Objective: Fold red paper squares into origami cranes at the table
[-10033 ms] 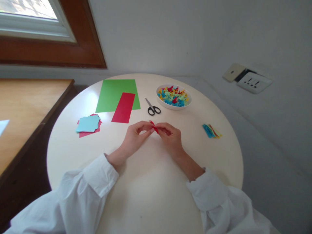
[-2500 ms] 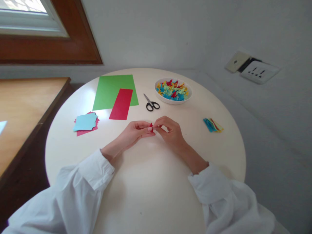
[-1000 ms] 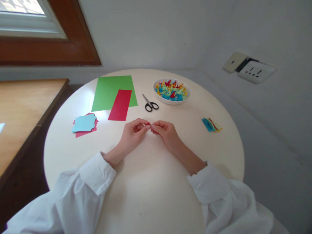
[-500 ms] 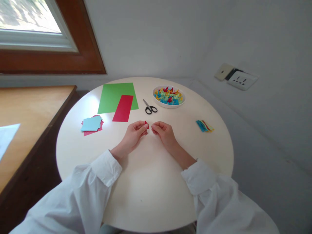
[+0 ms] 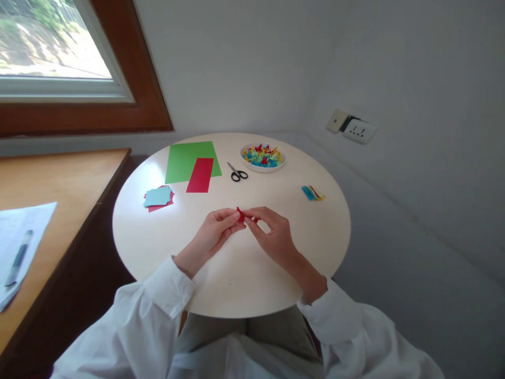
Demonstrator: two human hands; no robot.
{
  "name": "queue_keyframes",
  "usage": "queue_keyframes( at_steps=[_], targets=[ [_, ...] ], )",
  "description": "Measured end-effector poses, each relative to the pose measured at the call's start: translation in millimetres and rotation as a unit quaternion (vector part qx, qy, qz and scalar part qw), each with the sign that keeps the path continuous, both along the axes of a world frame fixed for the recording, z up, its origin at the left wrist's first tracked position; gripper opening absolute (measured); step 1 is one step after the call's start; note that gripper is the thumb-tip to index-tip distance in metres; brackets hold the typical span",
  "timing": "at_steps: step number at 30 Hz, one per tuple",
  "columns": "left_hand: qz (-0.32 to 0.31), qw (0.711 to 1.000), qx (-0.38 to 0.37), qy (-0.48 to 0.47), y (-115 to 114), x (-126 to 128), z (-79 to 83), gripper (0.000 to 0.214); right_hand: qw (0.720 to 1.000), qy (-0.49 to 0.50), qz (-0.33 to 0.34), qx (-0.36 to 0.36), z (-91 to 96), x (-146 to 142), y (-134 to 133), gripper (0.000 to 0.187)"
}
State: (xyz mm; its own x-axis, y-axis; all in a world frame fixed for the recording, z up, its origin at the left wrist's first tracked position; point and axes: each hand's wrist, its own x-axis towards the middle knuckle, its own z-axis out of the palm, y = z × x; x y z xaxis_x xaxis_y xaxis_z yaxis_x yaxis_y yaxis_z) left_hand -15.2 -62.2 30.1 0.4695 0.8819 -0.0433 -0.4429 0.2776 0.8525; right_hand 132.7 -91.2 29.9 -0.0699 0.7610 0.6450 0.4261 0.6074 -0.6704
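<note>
A small piece of folded red paper (image 5: pixel 240 215) is pinched between the thumb and fingers of my left hand (image 5: pixel 215 231), above the table. My right hand (image 5: pixel 274 234) meets it from the other side, thumb and fingertips closed on its right edge. Fingers cover much of the piece, so its full shape is hidden. Beyond my hands lie scissors (image 5: pixel 238 173) with black handles, blades pointing away to the left. A red paper rectangle (image 5: pixel 200 176) overlaps a green sheet (image 5: pixel 179 163) at the back left.
A white dish (image 5: pixel 263 169) at the back of the round table (image 5: pixel 236 295) holds many small folded paper pieces in several colours. Light blue and red paper squares (image 5: pixel 158 197) are stacked at left, coloured paper strips (image 5: pixel 313 193) at right. A wooden desk (image 5: pixel 74 173) stands left.
My right hand has come in from slightly apart and now touches the red paper. The view has shifted, showing more of my lap and a pen on the desk.
</note>
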Motion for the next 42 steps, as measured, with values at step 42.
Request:
queue_keyframes(
  at_steps=[42],
  targets=[
    [0.041, 0.993, 0.105, 0.027, -27, 5, 49.4, 0.011, 0.968, -0.132, -0.086, 0.194, 42.8, 4, -28, 0.009]
  ],
)
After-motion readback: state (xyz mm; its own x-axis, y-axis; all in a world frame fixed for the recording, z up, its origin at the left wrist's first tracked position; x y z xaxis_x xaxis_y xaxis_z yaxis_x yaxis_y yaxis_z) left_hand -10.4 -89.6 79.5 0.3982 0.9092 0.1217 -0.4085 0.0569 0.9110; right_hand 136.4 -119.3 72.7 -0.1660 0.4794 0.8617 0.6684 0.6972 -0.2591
